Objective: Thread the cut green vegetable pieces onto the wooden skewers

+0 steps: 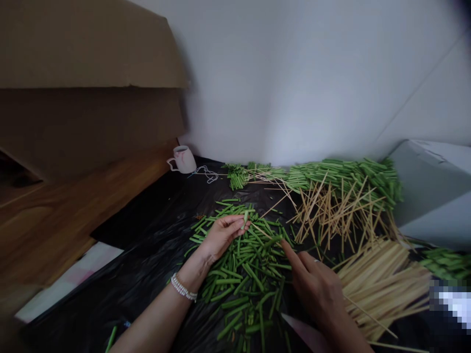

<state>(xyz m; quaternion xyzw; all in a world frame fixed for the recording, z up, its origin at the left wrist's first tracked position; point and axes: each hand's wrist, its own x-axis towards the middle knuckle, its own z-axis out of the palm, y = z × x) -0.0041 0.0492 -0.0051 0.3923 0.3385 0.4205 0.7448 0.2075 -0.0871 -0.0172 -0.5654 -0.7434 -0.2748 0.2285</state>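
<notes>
The left hand [225, 234] is closed in a pinch on a short, pale-green cut stem piece [246, 218], held above a loose heap of green cut stems [239, 255] on a black plastic sheet [147, 274]. The right hand [316, 279] grips a thin, straw-coloured wooden skewer [262, 229], which points toward that piece; its fingers hide part of the grip. Whether the tip has entered the piece cannot be determined.

The step in hand is judged to be threading. For sound work, the piece should be pinched at its sides, fingertips kept off the exit line, and the skewer pushed straight through the centre with a slight twist, lest the stem split or the point prick the left hand.

Markings: no brand, label or legible writing was found. The white mug with pink markings [184, 161] carries no readable text; the brown cardboard box [91, 44] shows no print. A pixelated patch at lower right cannot be assessed.
</notes>
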